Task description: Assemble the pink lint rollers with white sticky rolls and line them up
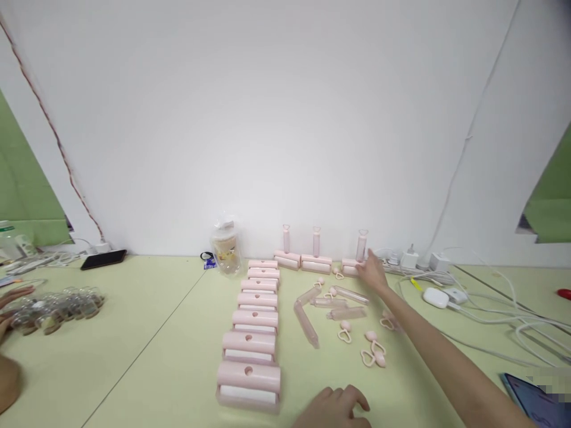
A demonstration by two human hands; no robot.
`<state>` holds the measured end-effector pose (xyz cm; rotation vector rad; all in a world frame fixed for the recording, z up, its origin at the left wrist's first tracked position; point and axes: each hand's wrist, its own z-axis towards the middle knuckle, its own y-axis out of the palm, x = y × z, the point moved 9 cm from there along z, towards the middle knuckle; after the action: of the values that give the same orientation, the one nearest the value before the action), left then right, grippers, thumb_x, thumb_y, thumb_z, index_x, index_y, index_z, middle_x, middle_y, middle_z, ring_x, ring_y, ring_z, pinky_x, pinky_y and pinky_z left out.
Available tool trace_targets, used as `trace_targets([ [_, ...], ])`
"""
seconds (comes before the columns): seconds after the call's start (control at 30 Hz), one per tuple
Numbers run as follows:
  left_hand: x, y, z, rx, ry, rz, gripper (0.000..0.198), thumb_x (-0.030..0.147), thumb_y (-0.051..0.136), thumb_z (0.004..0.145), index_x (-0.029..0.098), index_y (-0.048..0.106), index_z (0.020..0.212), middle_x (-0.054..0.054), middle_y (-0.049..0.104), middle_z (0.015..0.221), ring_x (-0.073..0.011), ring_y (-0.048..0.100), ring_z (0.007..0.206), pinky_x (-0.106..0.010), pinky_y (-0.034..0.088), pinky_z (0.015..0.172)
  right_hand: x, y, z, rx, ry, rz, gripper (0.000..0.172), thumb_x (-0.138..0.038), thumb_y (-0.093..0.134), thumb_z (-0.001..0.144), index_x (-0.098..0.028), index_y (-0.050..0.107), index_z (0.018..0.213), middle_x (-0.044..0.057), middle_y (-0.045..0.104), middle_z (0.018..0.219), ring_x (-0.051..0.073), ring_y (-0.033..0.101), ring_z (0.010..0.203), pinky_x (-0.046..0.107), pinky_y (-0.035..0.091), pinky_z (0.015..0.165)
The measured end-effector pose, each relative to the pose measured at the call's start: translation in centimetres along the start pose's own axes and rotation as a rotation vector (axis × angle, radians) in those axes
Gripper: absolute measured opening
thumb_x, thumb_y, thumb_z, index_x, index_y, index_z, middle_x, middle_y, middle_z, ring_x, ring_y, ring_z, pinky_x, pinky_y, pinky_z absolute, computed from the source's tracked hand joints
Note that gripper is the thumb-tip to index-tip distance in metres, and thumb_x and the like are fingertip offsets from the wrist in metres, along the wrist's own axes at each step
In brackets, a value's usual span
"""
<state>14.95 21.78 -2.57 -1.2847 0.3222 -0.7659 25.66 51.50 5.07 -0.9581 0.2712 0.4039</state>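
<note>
At the wall, my right hand (372,272) has its fingers closed on the right end of a pink lint roller (350,268) whose clear pink handle (361,246) points up. My left hand (333,407) hovers or rests near the front edge, fingers loosely bent and apart from the thumb, holding nothing visible. Two more rollers with upright handles, one a pink lint roller (316,265), stand to the left. A column of pink roller heads (248,375) with white rolls runs toward me. Between them and my right arm lie several loose translucent handles (306,324) and heart-shaped loop pieces (344,333).
A clear plastic bag (226,249) stands against the wall. White chargers and cables (482,303) spread on the right, with a phone (535,401) at the corner. On the left are a black phone (104,259), several clear jars (57,309) and another person's hand (15,294).
</note>
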Motion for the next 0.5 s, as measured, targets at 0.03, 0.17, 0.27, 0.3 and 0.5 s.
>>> trace_targets([
  [0.03, 0.2, -0.4, -0.1, 0.004, 0.009, 0.007, 0.013, 0.035, 0.071, 0.071, 0.023, 0.067, 0.074, 0.000, 0.061, 0.105, -0.0100, 0.059, 0.072, -0.021, 0.040, 0.062, -0.5, -0.2, -0.3, 0.005, -0.019, 0.000, 0.034, -0.028, 0.055, 0.088, -0.017, 0.050, 0.119, 0.009, 0.051, 0.124, 0.025, 0.054, 0.106, 0.047, 0.045, 0.087],
  [0.17, 0.9, -1.6, -0.2, -0.010, 0.016, 0.044, 0.014, 0.035, 0.067, 0.074, 0.021, 0.066, 0.078, -0.002, 0.061, 0.105, -0.0109, 0.059, 0.071, -0.022, 0.041, 0.065, -4.3, 0.8, -2.6, -0.123, -0.215, 0.032, 0.029, -0.028, 0.054, 0.088, -0.017, 0.053, 0.115, 0.008, 0.054, 0.120, 0.023, 0.055, 0.104, 0.046, 0.045, 0.086],
  [0.27, 1.2, -2.4, -0.1, -0.037, 0.024, 0.079, 0.011, 0.032, 0.066, 0.074, 0.021, 0.066, 0.077, -0.003, 0.062, 0.103, -0.0121, 0.059, 0.073, -0.023, 0.042, 0.065, -8.0, 2.7, -4.8, -0.287, -0.385, 0.059, 0.023, -0.028, 0.054, 0.088, -0.017, 0.057, 0.108, 0.006, 0.058, 0.112, 0.020, 0.059, 0.095, 0.041, 0.049, 0.081],
  [0.3, 1.3, -3.0, -0.3, -0.025, 0.024, 0.079, 0.010, 0.030, 0.066, 0.074, 0.021, 0.065, 0.077, -0.003, 0.063, 0.101, -0.0125, 0.059, 0.073, -0.023, 0.042, 0.065, -8.9, 3.3, -5.3, -0.322, -0.414, 0.061, 0.023, -0.028, 0.054, 0.088, -0.016, 0.057, 0.108, 0.006, 0.058, 0.112, 0.019, 0.059, 0.095, 0.040, 0.049, 0.080],
  [0.5, 0.0, -8.6, -6.3, 0.298, -0.151, -0.077, 0.013, 0.030, 0.053, 0.083, 0.027, 0.065, 0.081, -0.002, 0.066, 0.090, -0.0134, 0.059, 0.074, -0.023, 0.045, 0.069, -9.5, 4.7, -4.3, -0.347, -0.275, -0.019, 0.027, -0.028, 0.053, 0.089, -0.017, 0.054, 0.113, 0.007, 0.056, 0.116, 0.020, 0.058, 0.096, 0.041, 0.049, 0.080],
])
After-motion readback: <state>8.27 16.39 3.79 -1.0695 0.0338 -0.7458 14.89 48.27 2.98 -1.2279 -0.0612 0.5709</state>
